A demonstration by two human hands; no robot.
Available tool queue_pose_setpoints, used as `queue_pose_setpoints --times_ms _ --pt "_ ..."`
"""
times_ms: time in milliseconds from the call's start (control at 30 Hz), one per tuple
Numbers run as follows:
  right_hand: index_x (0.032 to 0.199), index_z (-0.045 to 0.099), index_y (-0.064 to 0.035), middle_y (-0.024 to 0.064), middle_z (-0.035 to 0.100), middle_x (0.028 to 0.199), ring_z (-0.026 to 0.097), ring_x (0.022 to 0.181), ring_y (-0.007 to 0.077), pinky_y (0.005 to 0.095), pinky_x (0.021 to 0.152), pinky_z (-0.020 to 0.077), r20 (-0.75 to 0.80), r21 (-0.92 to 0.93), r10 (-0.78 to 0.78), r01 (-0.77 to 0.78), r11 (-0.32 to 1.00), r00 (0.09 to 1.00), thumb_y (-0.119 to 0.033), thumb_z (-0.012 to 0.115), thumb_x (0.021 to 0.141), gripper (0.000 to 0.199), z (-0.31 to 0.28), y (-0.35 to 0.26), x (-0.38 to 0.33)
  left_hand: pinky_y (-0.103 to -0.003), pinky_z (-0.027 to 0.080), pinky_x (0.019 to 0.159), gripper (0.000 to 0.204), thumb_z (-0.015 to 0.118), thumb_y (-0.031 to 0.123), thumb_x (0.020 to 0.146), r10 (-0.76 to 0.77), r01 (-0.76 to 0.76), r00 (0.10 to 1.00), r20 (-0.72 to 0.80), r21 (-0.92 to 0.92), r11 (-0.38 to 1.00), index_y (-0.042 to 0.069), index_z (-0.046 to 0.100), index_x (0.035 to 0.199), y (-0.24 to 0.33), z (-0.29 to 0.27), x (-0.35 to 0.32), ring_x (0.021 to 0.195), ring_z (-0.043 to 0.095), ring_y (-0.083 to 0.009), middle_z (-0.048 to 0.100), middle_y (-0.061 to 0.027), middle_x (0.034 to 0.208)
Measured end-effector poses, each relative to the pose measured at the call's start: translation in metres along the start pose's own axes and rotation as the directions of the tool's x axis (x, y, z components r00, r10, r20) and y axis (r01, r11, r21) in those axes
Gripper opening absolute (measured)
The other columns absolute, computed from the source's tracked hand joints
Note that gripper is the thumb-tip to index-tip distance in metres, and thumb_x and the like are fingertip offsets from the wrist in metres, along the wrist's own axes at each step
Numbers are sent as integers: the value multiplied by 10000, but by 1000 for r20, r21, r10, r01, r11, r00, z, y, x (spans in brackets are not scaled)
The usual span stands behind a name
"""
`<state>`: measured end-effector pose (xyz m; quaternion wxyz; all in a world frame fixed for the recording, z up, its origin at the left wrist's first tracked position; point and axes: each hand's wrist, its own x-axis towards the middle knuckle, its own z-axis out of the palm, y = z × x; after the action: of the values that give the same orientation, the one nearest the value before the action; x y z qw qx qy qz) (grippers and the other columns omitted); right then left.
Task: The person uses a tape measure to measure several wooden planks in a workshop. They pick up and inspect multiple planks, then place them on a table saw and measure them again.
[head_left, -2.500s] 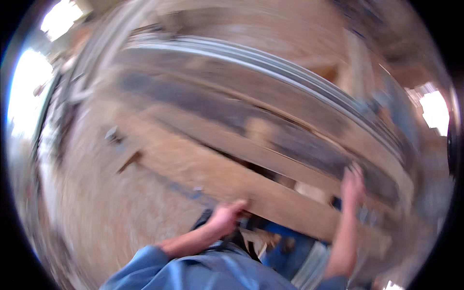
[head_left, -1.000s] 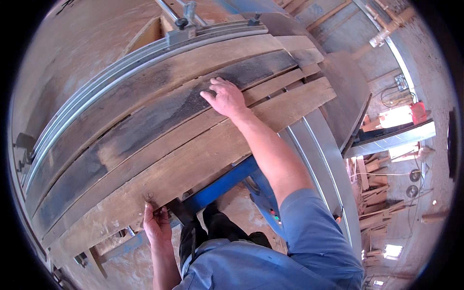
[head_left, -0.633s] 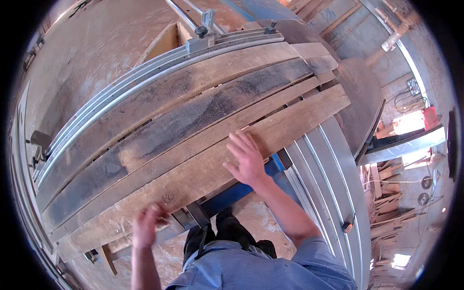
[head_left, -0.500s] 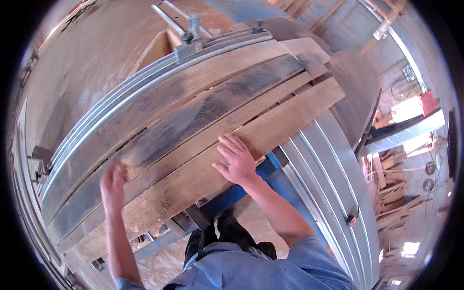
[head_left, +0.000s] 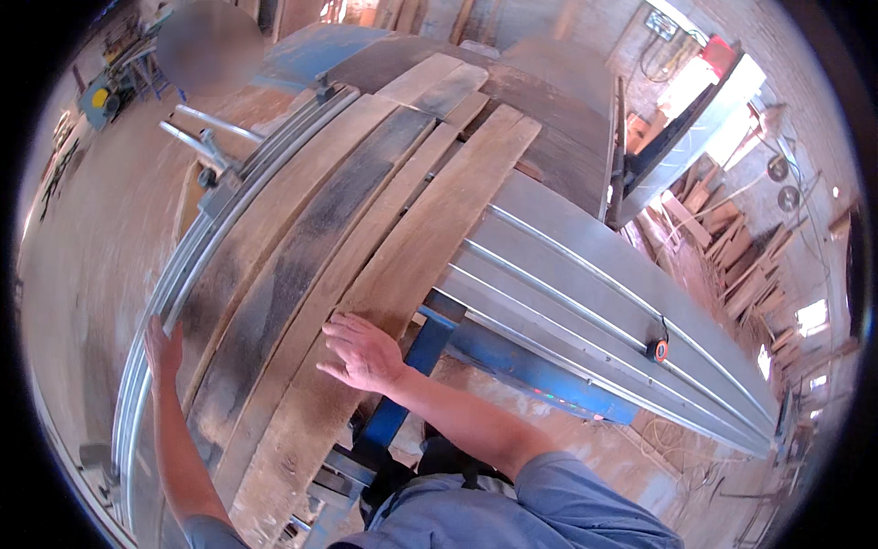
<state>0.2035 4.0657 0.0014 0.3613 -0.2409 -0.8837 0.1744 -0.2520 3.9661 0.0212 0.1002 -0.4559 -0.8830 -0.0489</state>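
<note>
Several long wooden planks lie side by side on a sliding table saw. My right hand (head_left: 363, 352) rests on the nearest plank (head_left: 416, 240), its fingers stretched out and touching the wood. Over at the far left, my left hand (head_left: 163, 352) reaches the metal fence rail (head_left: 194, 240) beside the outermost plank (head_left: 245, 215); its fingers point away from me and seem to hold nothing. Between the hands lie a plank with dark, blackened patches (head_left: 306, 224) and a narrower brown plank (head_left: 361, 240). Short wooden pieces (head_left: 432, 80) sit at the planks' far ends.
The grey sliding table (head_left: 558, 265) with bright grooves extends to the right, and a black-and-orange round knob (head_left: 657, 349) stands on it. A blue machine frame (head_left: 416, 375) is below. Stacked wood offcuts (head_left: 745, 261) lie at the right wall.
My left hand has moved from over the planks out to the fence rail. My right hand stays on the near plank. The view has turned, so the planks now run more steeply away.
</note>
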Motion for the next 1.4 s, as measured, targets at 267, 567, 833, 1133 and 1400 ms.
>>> queue_pose_setpoints --times_ms 267,567,833,1133,1400 --pt "853 679 -13 130 633 1164 556 1179 282 390 1063 404 30 -16 35 -35 999 999 -393 720 807 385 2 1 -3 -468 310 1079 600 582 437 893 -104 104 991 79 4 995 -7 520 1292 20 5 30 1267 424 -394 505 -238 1319" --pt "746 659 -36 135 632 1138 559 1158 291 400 1054 412 9 38 17 -17 999 1000 -374 734 797 350 1 1 2 -474 332 1059 597 558 471 898 -133 133 990 38 23 991 -6 546 1257 26 2 32 1245 440 -390 520 -228 1300" --pt "705 651 -39 132 633 1124 561 1153 282 397 1041 420 -25 32 22 -21 999 999 -370 738 788 352 2 0 5 -466 350 1043 584 565 466 891 -155 154 986 57 18 988 17 547 1264 22 3 33 1237 453 -372 534 -205 1293" --pt "656 648 -42 121 643 1099 571 1139 279 394 1032 427 -44 19 22 -21 1000 999 -355 736 789 352 4 1 2 -469 386 1011 554 557 470 895 -152 151 987 59 6 988 25 582 1223 20 6 31 1209 479 -366 546 -190 1282" --pt "624 642 -45 122 644 1098 574 1138 277 397 1034 427 -43 19 15 -14 1000 999 -346 740 785 356 2 -1 4 -457 376 1023 537 542 467 907 -117 116 993 25 17 993 35 584 1224 6 15 34 1207 480 -360 563 -188 1260"
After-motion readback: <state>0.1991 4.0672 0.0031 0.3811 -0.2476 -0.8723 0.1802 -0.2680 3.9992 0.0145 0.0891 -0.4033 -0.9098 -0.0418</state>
